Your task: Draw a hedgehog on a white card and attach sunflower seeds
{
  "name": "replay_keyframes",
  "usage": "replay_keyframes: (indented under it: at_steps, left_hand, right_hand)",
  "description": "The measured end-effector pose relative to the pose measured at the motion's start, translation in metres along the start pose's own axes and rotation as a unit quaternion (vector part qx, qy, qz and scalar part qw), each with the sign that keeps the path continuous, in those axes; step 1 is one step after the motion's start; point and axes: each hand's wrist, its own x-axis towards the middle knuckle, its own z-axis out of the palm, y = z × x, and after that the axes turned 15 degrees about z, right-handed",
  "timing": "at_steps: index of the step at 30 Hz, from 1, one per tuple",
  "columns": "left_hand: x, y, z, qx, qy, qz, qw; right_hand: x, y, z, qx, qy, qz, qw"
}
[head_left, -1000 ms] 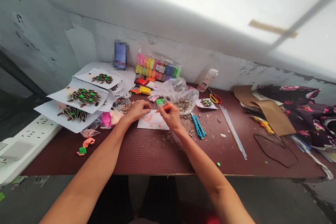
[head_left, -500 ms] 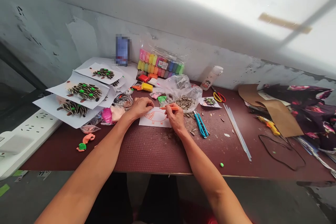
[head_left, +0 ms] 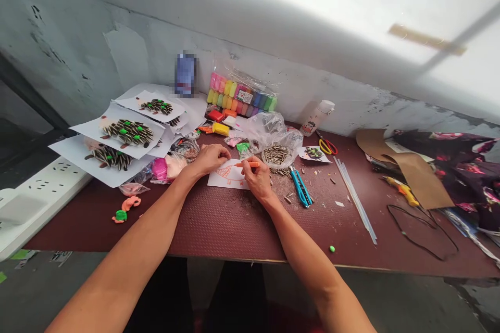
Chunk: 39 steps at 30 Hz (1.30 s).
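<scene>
A small white sheet of paper lies on the table with an orange outline drawing of a legged animal, its left end filled with scale-like marks. My right hand is closed round an orange marker pen, its tip over the upper part of the drawing. Part of the sheet is hidden under this hand. My left hand has its fingers bent together at the sheet's upper left corner, holding it down. Just beyond the right hand, sunflower seeds spill from a clear plastic bag.
Seed-covered hedgehog pictures are stacked at left by a power strip. Coloured clay packs stand behind. To the right lie a blue utility knife, scissors, glue sticks and a yellow glue gun. A white bottle stands near the wall.
My right hand has moved slightly left and down over the sheet, and the marker's tip has shifted left along the drawing's upper line. My left hand stays at the corner.
</scene>
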Motion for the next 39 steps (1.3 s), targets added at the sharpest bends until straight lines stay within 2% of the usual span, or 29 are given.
replay_keyframes:
  at_steps: [13, 39]
  left_hand:
    - [0.0007, -0.0018, 0.0020, 0.007, 0.004, 0.010, 1.000]
    - [0.0004, -0.0060, 0.0045, 0.006, 0.012, 0.024, 1.000]
  right_hand:
    - [-0.0004, 0.0054, 0.0040, -0.034, 0.019, -0.016, 0.999]
    - [0.0007, 0.0078, 0.0049, -0.057, 0.000, -0.019, 0.998]
